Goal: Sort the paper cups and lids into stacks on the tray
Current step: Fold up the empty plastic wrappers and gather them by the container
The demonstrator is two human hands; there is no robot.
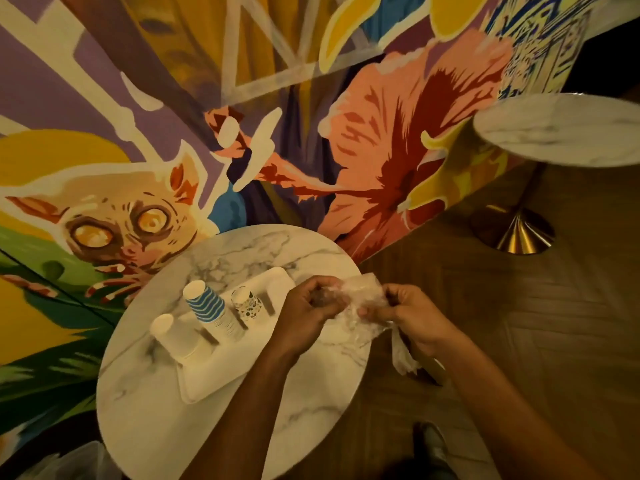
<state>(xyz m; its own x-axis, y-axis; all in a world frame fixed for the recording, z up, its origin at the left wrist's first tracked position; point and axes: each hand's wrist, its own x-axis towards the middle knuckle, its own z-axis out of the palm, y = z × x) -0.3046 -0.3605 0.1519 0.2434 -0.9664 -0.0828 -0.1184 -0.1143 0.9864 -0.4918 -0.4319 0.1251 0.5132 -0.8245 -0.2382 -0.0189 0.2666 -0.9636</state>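
Note:
A white tray [273,282] lies on a round marble table [166,420]. Three upside-down cup stacks stand on the tray: plain white cups [175,336] at the left, blue-striped cups [209,310] in the middle, and a short patterned stack [246,303] to their right. Over the table's right edge, my left hand [310,308] and my right hand [403,311] both grip a crumpled clear plastic bag [360,306]. Something dark shows inside the bag by my left fingers; what it is cannot be told. A strip of the plastic hangs below my right hand.
A painted mural wall [242,133] runs close behind the table. A second marble table [568,129] on a brass pedestal [512,233] stands at the right over a wooden floor [519,341]. A shoe [433,445] shows near the bottom edge.

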